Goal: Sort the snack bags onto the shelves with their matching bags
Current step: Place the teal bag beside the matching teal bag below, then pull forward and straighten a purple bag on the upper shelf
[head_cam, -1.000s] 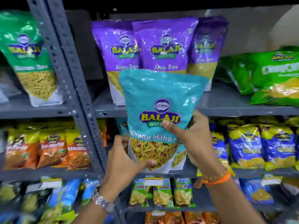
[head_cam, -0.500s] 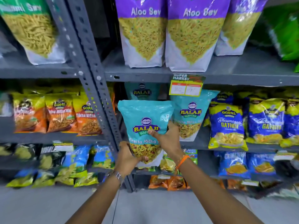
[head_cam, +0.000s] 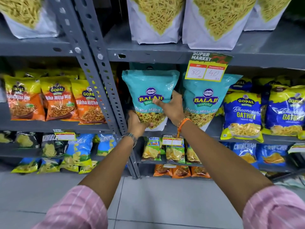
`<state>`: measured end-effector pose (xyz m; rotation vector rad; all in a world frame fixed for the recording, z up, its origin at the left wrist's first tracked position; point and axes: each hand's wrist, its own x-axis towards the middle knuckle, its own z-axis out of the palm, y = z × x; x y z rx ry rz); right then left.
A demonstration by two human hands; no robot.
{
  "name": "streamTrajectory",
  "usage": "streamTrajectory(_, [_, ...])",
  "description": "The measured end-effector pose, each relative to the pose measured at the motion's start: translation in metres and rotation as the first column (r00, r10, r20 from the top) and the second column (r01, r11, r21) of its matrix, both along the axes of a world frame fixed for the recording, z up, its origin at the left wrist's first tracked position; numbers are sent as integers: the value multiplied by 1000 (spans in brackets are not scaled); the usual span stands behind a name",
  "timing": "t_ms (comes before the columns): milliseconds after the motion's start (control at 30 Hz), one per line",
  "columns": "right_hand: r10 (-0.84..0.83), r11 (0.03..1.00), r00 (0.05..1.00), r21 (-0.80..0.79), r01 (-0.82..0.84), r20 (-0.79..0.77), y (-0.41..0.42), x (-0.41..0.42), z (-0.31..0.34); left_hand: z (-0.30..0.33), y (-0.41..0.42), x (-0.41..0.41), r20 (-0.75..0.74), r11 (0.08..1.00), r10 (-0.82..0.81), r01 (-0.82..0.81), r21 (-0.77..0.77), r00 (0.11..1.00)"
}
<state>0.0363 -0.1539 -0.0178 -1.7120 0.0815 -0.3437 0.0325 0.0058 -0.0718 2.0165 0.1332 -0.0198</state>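
Observation:
I hold a teal Balaji Khatta Mitha bag (head_cam: 149, 86) upright with both hands at the left end of the second shelf (head_cam: 212, 129). My left hand (head_cam: 136, 123) cups its bottom left corner. My right hand (head_cam: 171, 108) grips its right edge, thumb across the logo. A matching teal Balaji bag (head_cam: 206, 103) stands just to the right on the same shelf. The held bag's base is level with the shelf; whether it rests on it is hidden by my hands.
A slotted grey upright post (head_cam: 105, 90) stands just left of the held bag. A price tag (head_cam: 207, 68) hangs over the matching bag. Blue Gopal Gathiya bags (head_cam: 242, 113) sit to the right, orange Gopal bags (head_cam: 56, 100) to the left, Aloo Sev bags (head_cam: 156, 19) above.
The teal bag has gone from in front of the purple top-shelf bags down and back into the second shelf, beside its matching bag. Both hands kept their grip; my view tilted down.

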Motion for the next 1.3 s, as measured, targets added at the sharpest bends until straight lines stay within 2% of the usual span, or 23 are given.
streamTrajectory(267, [-49, 998, 999, 44, 50, -21, 1, 16, -12, -8, 2, 15, 31, 1000, -10, 10, -5, 999])
streamTrajectory(633, [-7, 993, 997, 113, 16, -74, 8, -1, -3, -2, 4, 2, 13, 1000, 12, -12, 0, 1000])
streamTrajectory(833, [-185, 940, 978, 272, 206, -101, 6, -84, 13, 33, 3, -54, 72, 989, -16, 26, -144, 997])
streamTrajectory(900, [-258, 923, 965, 281, 262, -51, 3, -125, 28, 48, 1, -77, 123, 981, -6, 30, -190, 992])
streamTrajectory(967, [-329, 914, 942, 274, 300, 63, -10, -153, 53, 70, -3, -93, 204, 963, 18, 38, -266, 979])
streamTrajectory(1067, [-405, 900, 881, 274, 338, 243, -45, -158, 105, 119, -18, -99, 338, 926, 18, 111, -360, 941])
streamTrajectory(1200, [-460, 883, 763, 325, 339, 454, -91, -141, 175, 201, -52, -88, 568, 930, 2, 207, -303, 823])
streamTrajectory(1300, [-404, 910, 743, 317, 267, 533, -120, -117, 220, 243, -72, -66, 653, 957, -19, 203, -208, 758])
